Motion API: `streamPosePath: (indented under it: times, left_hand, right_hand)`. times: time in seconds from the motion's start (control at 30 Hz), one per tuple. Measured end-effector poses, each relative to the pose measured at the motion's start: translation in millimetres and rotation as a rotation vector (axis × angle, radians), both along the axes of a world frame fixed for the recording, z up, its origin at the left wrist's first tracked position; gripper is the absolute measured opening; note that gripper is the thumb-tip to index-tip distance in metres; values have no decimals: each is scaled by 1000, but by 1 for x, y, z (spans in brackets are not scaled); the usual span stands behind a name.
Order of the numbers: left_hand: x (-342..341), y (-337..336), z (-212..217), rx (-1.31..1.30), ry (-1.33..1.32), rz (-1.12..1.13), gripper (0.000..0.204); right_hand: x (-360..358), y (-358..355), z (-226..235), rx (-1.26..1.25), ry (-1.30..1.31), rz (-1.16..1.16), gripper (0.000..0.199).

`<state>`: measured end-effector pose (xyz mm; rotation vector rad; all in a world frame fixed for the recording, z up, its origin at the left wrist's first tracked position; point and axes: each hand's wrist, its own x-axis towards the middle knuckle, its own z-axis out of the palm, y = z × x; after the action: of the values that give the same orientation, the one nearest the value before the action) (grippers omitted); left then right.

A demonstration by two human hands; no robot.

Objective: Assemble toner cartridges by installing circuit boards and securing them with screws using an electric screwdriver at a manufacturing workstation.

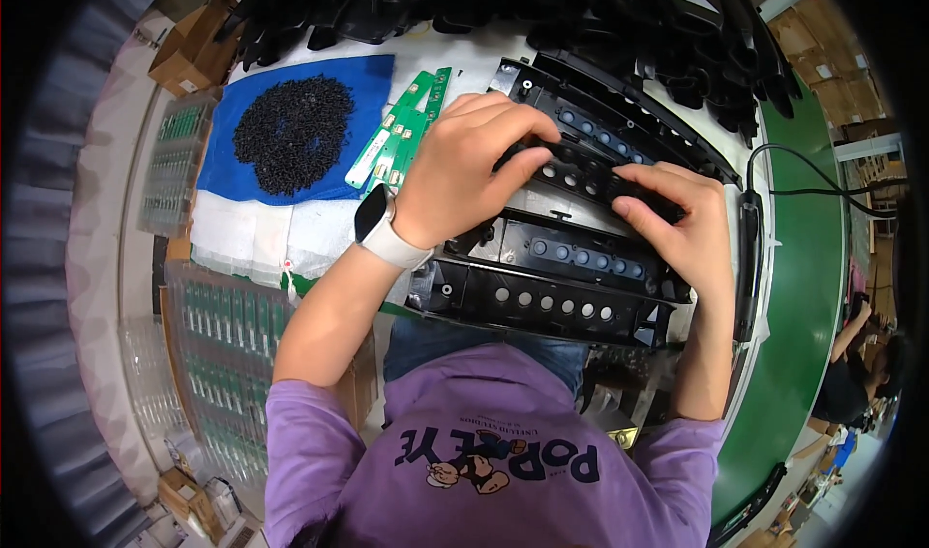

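My left hand [464, 166], with a watch on its wrist, is closed at the left end of a black plastic panel [571, 176] with a row of round holes. At the right end of that panel my right hand [682, 219] pinches with thumb and forefinger; the fingertips partly hide both ends. Nearer to me lies a similar long black housing [542, 302] with round holes and a row of blue-grey buttons [585, 256]. Beyond my hands is another housing [605, 138] with such buttons. Green circuit boards [402, 132] lie just left of my left hand.
A heap of small black screws [295, 134] sits on a blue cloth [374, 74] at the left. Many black plastic parts [426, 6] are piled along the far edge. A black tool with a cable [748, 267] lies at the right. Clear trays [227, 345] of boards stand at lower left.
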<state>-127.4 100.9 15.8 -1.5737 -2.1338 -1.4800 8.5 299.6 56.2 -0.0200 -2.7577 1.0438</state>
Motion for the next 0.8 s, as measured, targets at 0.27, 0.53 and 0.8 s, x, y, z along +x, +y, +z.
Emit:
streamPosePath:
  times: [0.27, 0.53, 0.8]
  left_hand:
    - [2, 9, -15, -160, 154, -93, 12]
    - [4, 8, -12, -236, 118, -91, 15]
    - [0, 9, -15, -231, 135, -136, 14]
  right_hand:
    - [12, 9, -23, 325, 263, -74, 13]
    - [10, 4, -21, 306, 44, -141, 18]
    - [17, 10, -12, 371, 176, -119, 15]
